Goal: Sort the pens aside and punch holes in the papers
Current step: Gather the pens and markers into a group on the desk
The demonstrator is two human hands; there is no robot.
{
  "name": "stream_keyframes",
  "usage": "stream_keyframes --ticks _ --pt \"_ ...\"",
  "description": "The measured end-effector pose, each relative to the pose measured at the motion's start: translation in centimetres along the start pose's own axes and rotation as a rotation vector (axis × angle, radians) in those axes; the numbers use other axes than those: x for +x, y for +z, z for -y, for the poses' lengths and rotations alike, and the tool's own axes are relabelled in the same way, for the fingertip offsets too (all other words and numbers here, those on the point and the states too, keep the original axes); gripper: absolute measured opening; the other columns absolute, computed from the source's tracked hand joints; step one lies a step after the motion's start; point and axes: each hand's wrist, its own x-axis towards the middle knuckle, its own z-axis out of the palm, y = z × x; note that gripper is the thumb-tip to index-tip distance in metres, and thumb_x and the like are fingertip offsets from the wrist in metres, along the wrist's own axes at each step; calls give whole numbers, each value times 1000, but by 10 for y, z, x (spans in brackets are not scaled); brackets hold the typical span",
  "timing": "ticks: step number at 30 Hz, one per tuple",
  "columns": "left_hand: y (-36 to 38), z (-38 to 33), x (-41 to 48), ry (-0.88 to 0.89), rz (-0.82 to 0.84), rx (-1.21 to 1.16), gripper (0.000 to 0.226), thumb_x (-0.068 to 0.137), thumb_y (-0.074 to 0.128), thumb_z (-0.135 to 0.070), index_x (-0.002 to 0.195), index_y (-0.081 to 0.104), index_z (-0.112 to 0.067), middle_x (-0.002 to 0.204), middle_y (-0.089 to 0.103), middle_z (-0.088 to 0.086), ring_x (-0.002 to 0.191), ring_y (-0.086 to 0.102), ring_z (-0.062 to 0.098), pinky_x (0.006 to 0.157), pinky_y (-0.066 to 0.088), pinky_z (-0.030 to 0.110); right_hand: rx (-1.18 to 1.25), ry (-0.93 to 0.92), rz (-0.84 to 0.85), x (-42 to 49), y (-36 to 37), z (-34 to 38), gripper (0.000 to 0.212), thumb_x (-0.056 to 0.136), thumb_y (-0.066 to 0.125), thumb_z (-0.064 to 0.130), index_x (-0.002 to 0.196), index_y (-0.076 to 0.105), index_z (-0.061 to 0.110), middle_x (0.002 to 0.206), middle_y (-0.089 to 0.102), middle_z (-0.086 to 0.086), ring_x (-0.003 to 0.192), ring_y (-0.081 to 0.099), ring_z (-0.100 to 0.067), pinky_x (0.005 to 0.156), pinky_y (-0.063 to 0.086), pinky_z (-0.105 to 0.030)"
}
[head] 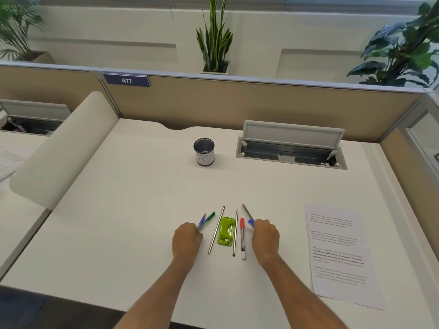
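A green hole punch (226,231) lies on the white desk between my two hands. My left hand (187,238) is shut on a blue pen (202,219) and a green pen (210,216), whose tips stick out forward. My right hand (264,236) is shut on a blue-capped marker (250,222) and a dark pencil (247,211). A silver pen (216,230), a thin pencil (235,233) and a red-capped marker (242,237) lie loose beside the punch. Printed papers (339,252) lie to the right. A dark mesh pen cup (204,151) stands further back.
An open cable tray (291,148) with its lid raised is set into the desk at the back right. A beige partition (237,103) bounds the far edge, and a curved white divider (61,148) bounds the left. Plants stand beyond the partition.
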Motion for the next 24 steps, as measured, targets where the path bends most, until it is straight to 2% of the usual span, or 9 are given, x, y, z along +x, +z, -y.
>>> stream_keyframes --ticks 2,4,7,9,11,15,19,22,24 --pt "-3 5 -1 -74 -9 -190 17 94 68 -10 87 80 -1 83 76 12 78 69 29 69 53 38 53 111 9 3 -5 -4 14 102 58 4 106 71 5 106 72 -13 96 73 -32 71 48 -35" --pt "-9 14 -1 -125 -9 -365 14 89 75 -9 79 83 -3 72 78 13 64 63 25 61 49 34 237 242 14 6 -11 -10 9 98 67 7 93 70 0 92 70 -16 83 73 -35 66 53 -37" --pt "-24 39 5 -213 32 -581 15 87 81 -12 74 87 -9 70 82 10 63 72 25 72 61 35 569 372 46 4 -18 -12 25 91 78 4 70 64 0 68 70 -16 57 71 -30 58 59 -35" --pt "-36 61 11 -304 83 -779 20 86 84 -10 67 87 -17 70 83 5 62 78 19 72 68 32 804 426 113 -2 -18 2 20 88 83 3 77 70 -8 76 75 -24 57 76 -35 60 65 -40" --pt "-49 88 17 -369 113 -912 22 86 86 -10 66 88 -19 71 84 5 59 77 15 69 68 28 970 462 217 -13 -11 33 16 88 83 1 88 72 -11 76 76 -24 55 75 -32 61 67 -42" --pt "-82 153 40 -423 74 -915 18 87 86 -9 70 88 -15 72 84 8 67 77 24 78 68 35 1075 409 403 -36 32 130 12 90 78 -5 81 71 -7 59 72 -12 45 71 -24 47 60 -30" --pt "-116 219 74 -425 38 -811 17 86 85 -8 71 87 -16 66 83 0 55 77 14 83 70 41 1073 381 486 -48 84 236 9 90 79 -4 83 73 -7 64 73 -14 49 73 -25 51 63 -34" --pt "-132 261 101 -394 30 -721 12 85 83 -10 74 88 -13 70 84 2 66 81 23 84 69 41 1014 361 481 -50 116 308 10 90 80 -1 84 72 -5 71 74 -18 52 74 -27 55 65 -37" --pt "-137 281 115 -359 32 -677 8 85 82 -12 81 89 -11 74 85 6 72 81 28 84 68 39 966 346 457 -49 131 349 11 88 81 2 85 74 -6 78 77 -22 59 78 -34 62 69 -45"
